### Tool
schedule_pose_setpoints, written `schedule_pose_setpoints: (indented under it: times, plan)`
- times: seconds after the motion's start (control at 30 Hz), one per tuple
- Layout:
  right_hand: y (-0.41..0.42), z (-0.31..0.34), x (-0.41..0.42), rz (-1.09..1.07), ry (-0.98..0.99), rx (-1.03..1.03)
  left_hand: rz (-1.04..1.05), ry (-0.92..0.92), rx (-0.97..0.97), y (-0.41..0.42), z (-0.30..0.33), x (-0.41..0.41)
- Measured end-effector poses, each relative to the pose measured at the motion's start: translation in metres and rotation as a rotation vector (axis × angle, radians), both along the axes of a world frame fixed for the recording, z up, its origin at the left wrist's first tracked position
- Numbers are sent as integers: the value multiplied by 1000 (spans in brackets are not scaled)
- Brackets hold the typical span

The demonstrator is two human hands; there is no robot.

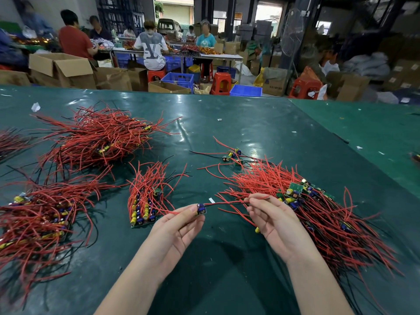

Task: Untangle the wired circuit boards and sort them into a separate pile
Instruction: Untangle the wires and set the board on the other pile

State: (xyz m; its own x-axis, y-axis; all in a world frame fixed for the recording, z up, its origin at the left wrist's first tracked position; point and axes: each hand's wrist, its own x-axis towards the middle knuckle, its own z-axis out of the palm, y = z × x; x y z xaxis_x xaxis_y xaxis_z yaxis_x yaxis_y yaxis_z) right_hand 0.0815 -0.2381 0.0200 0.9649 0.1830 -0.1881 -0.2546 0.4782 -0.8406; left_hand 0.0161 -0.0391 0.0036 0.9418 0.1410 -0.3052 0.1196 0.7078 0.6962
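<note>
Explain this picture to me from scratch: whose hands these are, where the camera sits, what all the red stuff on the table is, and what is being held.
There is no machine here. A person wears a camera on the head, looking forward and down at their own two bare hands.

The left hand pinches a small circuit board. Its red wire runs across to the right hand, whose fingers pinch it.

On the green table cover lie heaps of the same boards with red and black wires: a tangled pile beside the right hand, a smaller neat bunch near the left, and bigger heaps farther left. Other workers sit at tables behind.
</note>
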Motion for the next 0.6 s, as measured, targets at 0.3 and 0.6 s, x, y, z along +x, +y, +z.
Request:
schedule_pose_setpoints:
  times: [0.3,0.6]
  plan:
    - [-1,1,2,-33,34,69,60,-68,77,1,0,1]
    - [1,1,1,-143,120,131,159,-183,416,1,-4,0]
